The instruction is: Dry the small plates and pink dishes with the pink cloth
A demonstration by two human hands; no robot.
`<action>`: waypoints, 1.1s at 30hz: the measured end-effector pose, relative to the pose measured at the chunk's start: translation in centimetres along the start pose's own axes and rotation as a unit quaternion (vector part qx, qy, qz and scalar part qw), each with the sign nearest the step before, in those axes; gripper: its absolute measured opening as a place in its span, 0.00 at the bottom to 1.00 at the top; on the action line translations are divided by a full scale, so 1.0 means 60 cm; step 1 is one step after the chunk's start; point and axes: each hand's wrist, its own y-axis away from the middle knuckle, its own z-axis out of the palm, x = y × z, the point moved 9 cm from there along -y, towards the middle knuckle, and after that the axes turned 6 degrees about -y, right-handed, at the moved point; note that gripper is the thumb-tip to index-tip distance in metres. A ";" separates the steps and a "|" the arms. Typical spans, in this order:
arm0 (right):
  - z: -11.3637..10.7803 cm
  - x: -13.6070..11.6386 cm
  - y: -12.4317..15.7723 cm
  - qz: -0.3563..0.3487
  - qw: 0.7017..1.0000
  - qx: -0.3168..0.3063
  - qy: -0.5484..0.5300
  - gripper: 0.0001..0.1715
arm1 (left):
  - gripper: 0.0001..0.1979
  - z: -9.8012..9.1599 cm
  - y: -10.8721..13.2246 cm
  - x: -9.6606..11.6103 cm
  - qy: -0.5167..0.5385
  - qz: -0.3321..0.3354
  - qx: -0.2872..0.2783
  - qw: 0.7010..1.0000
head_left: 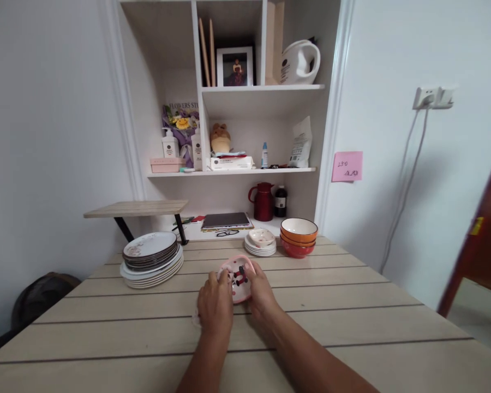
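A small pink-rimmed dish point(238, 291) with a red and black cartoon print is tilted up above the middle of the table. My right hand point(262, 295) grips its right edge, thumb on the inside. At its left edge is my left hand point(216, 299), fingers bent against the rim. Under my left hand a bit of another pale, clear-looking item point(196, 317) shows; most of it is hidden. Beyond the hands, a small patterned dish point(262, 236) rests on a stack of small white plates point(261, 250). Right of that stack, orange bowls point(298, 230) are nested on a red bowl point(297, 249).
Large plates point(150, 244) are stacked at the left of the slatted table point(352, 322), near a small raised wooden shelf point(137, 208). Behind are a laptop point(226, 220), glasses point(228, 233), a red jug point(263, 202) and a dark bottle point(280, 201).
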 end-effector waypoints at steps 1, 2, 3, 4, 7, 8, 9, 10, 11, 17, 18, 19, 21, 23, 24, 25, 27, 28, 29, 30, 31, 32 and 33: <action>-0.005 -0.002 -0.001 -0.009 1.000 0.014 -0.002 0.16 | 0.19 0.006 0.002 0.004 0.011 0.005 -0.011 1.000; -0.009 -0.007 -0.002 -0.020 0.999 0.026 -0.005 0.15 | 0.19 0.013 0.004 0.009 0.029 0.014 -0.024 0.999; -0.014 -0.013 -0.003 -0.031 0.999 0.039 -0.008 0.15 | 0.18 0.020 0.006 0.014 0.052 0.026 -0.039 0.998; -0.019 -0.021 -0.004 -0.042 0.998 0.049 -0.010 0.15 | 0.18 0.026 0.008 0.020 0.081 0.039 -0.054 0.994; -0.027 -0.036 -0.010 -0.053 0.997 0.059 -0.003 0.17 | 0.16 0.041 0.011 0.028 0.180 0.061 -0.100 0.977; -0.029 -0.036 -0.014 -0.046 0.997 0.057 0.001 0.18 | 0.16 0.044 0.010 0.028 0.209 0.060 -0.111 0.970; -0.031 -0.033 -0.017 -0.037 0.998 0.055 0.003 0.19 | 0.16 0.046 0.009 0.026 0.233 0.056 -0.120 0.963; -0.034 -0.030 -0.021 -0.028 0.998 0.058 0.004 0.19 | 0.16 0.048 0.008 0.023 0.252 0.046 -0.127 0.958; -0.040 -0.025 -0.024 -0.018 0.998 0.066 0.009 0.19 | 0.16 0.049 0.006 0.017 0.266 0.031 -0.129 0.955; -0.063 -0.002 -0.042 0.020 0.992 0.083 0.093 0.32 | 0.18 0.047 0.002 -0.012 0.273 -0.058 -0.117 0.953; -0.063 -0.002 -0.045 0.015 0.990 0.075 0.120 0.35 | 0.18 0.048 0.002 -0.010 0.266 -0.053 -0.122 0.955; -0.062 -0.003 -0.047 0.006 0.984 0.066 0.168 0.35 | 0.18 0.049 0.002 -0.007 0.254 -0.044 -0.129 0.958; -0.056 -0.007 -0.049 -0.018 0.956 0.048 0.290 0.29 | 0.18 0.050 0.004 -0.004 0.221 -0.032 -0.137 0.965; -0.049 -0.012 -0.049 -0.036 0.916 0.036 0.398 0.21 | 0.18 0.052 0.005 -0.003 0.192 -0.027 -0.139 0.971; -0.046 -0.015 -0.048 -0.043 0.898 0.031 0.436 0.18 | 0.18 0.052 0.006 -0.003 0.182 -0.026 -0.139 0.973; -0.042 -0.019 -0.047 -0.047 0.885 0.025 0.463 0.14 | 0.18 0.053 0.007 -0.002 0.174 -0.023 -0.139 0.975; -0.036 -0.029 -0.044 -0.052 0.857 0.015 0.513 0.10 | 0.18 0.053 0.008 0.000 0.160 -0.015 -0.136 0.978; -0.031 -0.035 -0.043 -0.054 0.840 0.009 0.540 0.09 | 0.18 0.054 0.008 0.001 0.152 -0.012 -0.133 0.979; -0.027 -0.040 -0.042 -0.055 0.823 0.002 0.565 0.09 | 0.18 0.054 0.009 0.001 0.145 -0.011 -0.131 0.981; -0.023 -0.046 -0.042 -0.056 0.808 -0.005 0.587 0.09 | 0.18 0.055 0.008 0.002 0.140 -0.010 -0.129 0.982; -0.020 -0.051 -0.043 -0.055 0.794 -0.014 0.605 0.10 | 0.17 0.056 0.008 0.002 0.138 -0.010 -0.129 0.982; -0.016 -0.054 -0.045 -0.054 0.783 -0.024 0.620 0.11 | 0.17 0.057 0.008 0.003 0.137 -0.011 -0.129 0.982; -0.013 -0.056 -0.047 -0.050 0.774 -0.036 0.630 0.12 | 0.16 0.057 0.008 0.003 0.137 -0.013 -0.130 0.982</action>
